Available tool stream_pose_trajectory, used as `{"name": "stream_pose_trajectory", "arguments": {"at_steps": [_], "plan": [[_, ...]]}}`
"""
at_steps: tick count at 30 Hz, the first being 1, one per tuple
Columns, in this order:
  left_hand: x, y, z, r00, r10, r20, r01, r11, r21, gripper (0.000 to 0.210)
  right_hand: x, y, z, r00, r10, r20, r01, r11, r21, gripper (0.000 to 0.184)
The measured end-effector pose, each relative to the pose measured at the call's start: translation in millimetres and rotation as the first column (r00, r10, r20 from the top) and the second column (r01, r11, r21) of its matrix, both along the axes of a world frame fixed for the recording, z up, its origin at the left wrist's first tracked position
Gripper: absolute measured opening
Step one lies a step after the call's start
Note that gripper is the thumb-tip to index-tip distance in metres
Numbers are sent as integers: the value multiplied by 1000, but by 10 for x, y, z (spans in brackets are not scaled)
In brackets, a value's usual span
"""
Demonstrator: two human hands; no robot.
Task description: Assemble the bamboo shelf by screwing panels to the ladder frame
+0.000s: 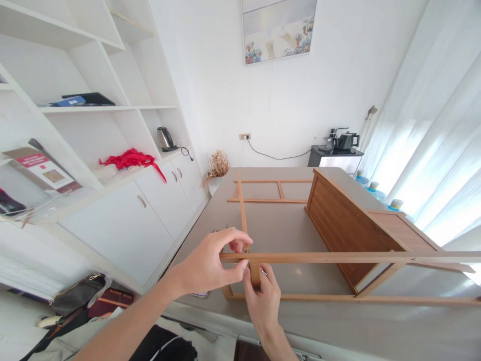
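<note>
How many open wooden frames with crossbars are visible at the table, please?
2. The near frame is held by the left hand and right hand; the far frame lies on the table beyond. More may hide behind the brown panel.

Your right hand (264,298) partly hides a small metal piece (264,273); the near wooden frame (319,257) leaves your view rightward.

Hands (205,260) bare; wrists (175,282) and forearms (135,316) uncovered as far as visible; fingers (233,233) slim.
</note>
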State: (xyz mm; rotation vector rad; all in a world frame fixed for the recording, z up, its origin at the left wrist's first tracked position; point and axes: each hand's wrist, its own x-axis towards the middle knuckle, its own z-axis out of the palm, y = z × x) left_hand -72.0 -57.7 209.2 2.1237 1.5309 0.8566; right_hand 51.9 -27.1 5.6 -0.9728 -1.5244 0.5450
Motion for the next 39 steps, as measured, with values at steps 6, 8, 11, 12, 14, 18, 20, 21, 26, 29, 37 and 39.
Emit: {"name": "stream_pose_trajectory", "arguments": {"at_steps": [6, 8, 11, 12, 14, 18, 20, 21, 26, 29, 37, 39], "plan": [[-50, 16, -9, 999, -33, -34, 33, 999, 0, 30, 4, -8, -6, 1000, 7, -4, -7, 1000, 11, 18], [-64, 18, -13, 998, -47, -34, 46, 999, -5, 30, 6, -17, 17, 1000, 7, -4, -7, 1000, 19, 18], [-78, 20, -9, 996, -76, -45, 76, 997, -14, 30, 3, -35, 71, 1000, -3, -5, 3, 999, 32, 18], [-80, 21, -5, 995, -85, -50, 84, 996, -15, 30, 6, -40, 87, 1000, 0, -1, 0, 999, 36, 18], [-83, 24, 4, 994, -97, -57, 96, 995, -12, 29, 32, -50, 99, 1000, 3, 13, -4, 999, 53, 18], [-91, 31, 7, 993, -101, -65, 101, 995, -18, 26, 228, -86, 28, 998, 2, 61, -9, 992, 129, 27], [-99, 34, 0, 992, -104, -67, 103, 995, -16, 25, 393, -114, -26, 994, 29, 105, -46, 986, 162, 33], [-102, 35, -3, 992, -104, -65, 104, 995, -14, 25, 481, -128, -42, 991, 35, 126, -56, 984, 168, 32], [-110, 36, -7, 993, -109, -44, 109, 994, -17, 23, 855, -178, 125, 973, 91, 214, -110, 991, 78, 22], [-110, 37, -4, 992, -118, -31, 118, 993, -16, 23, 1003, -200, 443, 937, 217, 273, -256, 959, 120, 17], [-111, 49, 4, 988, -145, -51, 144, 989, -23, 19, 1119, -87, 1476, 844, 37, 535, -338, 812, 476, 43], [-111, 53, 3, 986, -160, -51, 159, 987, -17, 19, 1046, 6, 1625, 781, 59, 622, -424, 782, 457, 33]]}}
